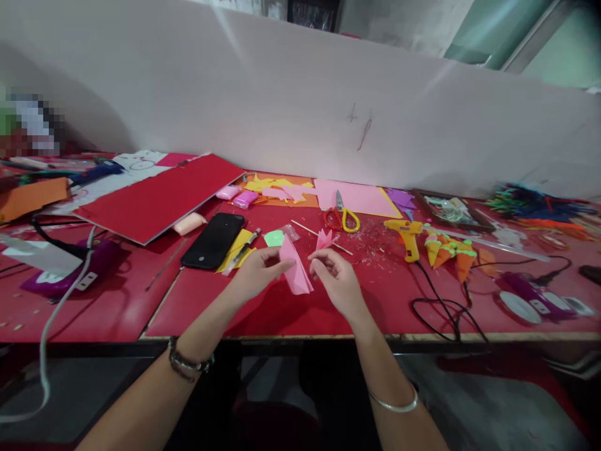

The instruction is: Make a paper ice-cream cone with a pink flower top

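My left hand (256,270) pinches a folded piece of pink paper (295,270) and holds it just above the red table (263,313). Close beside that paper on its right is my right hand (334,275), fingers curled, fingertips near the paper's edge; whether it touches the paper I cannot tell. Just beyond the hands, a small pink paper flower (325,238) lies on the table next to a thin wooden stick (319,236). A small green paper scrap (274,238) rests behind my left hand.
A black phone (213,240), a pen (244,248), scissors (342,217) with red and yellow handles, a yellow glue gun (407,237) with black cord, orange paper cones (451,252), a red board (157,195), pink and yellow paper scraps (282,188) and a white wall behind.
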Demonstrator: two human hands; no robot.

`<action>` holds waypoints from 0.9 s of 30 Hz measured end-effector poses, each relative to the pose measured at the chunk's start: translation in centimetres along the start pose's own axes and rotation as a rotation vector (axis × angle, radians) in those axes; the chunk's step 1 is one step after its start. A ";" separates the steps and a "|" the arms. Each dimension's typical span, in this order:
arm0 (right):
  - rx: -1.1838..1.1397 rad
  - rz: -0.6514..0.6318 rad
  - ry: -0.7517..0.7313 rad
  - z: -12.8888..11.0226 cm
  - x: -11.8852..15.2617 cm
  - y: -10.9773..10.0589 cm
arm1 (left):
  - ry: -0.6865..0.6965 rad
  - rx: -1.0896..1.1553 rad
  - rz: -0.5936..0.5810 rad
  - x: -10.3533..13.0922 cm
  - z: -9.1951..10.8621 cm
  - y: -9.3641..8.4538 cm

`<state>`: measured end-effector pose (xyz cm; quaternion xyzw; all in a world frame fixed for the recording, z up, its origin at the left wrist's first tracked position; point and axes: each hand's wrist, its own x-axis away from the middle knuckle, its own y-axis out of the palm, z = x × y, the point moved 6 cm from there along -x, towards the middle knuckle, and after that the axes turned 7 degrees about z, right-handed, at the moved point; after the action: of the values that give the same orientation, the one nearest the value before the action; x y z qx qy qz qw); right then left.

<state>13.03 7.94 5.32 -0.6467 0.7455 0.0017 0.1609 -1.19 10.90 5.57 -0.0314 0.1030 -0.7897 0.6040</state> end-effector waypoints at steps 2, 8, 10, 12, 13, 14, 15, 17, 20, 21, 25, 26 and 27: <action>-0.035 -0.017 0.016 0.2 0.2 0.1 | 0.011 -0.061 0.118 0.1 0.3 -0.8; -0.015 -0.054 -0.019 0.0 0.8 0.9 | 0.077 -0.063 0.383 0.7 0.6 -2.1; -0.048 -0.034 0.002 0.1 0.7 0.8 | 0.082 -0.036 0.381 0.9 0.6 -1.9; -0.087 0.000 0.033 0.2 0.5 0.5 | 0.080 -0.030 0.310 1.0 0.6 -1.3; -0.098 0.021 0.046 0.3 0.5 0.4 | 0.080 -0.037 0.257 1.0 0.6 -0.9; -0.103 0.038 0.053 0.4 0.4 0.2 | 0.076 -0.047 0.203 1.0 0.5 -0.5; -0.100 0.052 0.051 0.4 0.4 0.1 | 0.066 -0.056 0.154 1.0 0.3 -0.2; -0.073 0.104 0.010 0.3 0.4 -0.1 | 0.041 -0.056 0.103 1.0 0.0 0.3; 0.020 0.217 -0.119 -0.4 0.7 -0.3 | 0.008 -0.018 0.135 1.0 -0.4 0.3; 0.054 0.237 -0.163 -0.7 0.9 -0.3 | -0.004 0.004 0.153 1.0 -0.6 0.2; 0.125 0.249 -0.263 -1.4 1.2 0.0 | -0.060 0.093 0.158 1.0 -1.0 0.4; 0.142 0.259 -0.274 -1.4 1.2 -0.1 | -0.065 0.102 0.150 1.1 -1.0 0.5; 0.166 0.270 -0.285 -1.5 1.3 -0.1 | -0.065 0.105 0.145 1.1 -1.0 0.6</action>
<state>12.65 6.34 6.47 -0.5189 0.7925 0.0534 0.3159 -1.12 9.81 4.44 -0.0177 0.0438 -0.7466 0.6636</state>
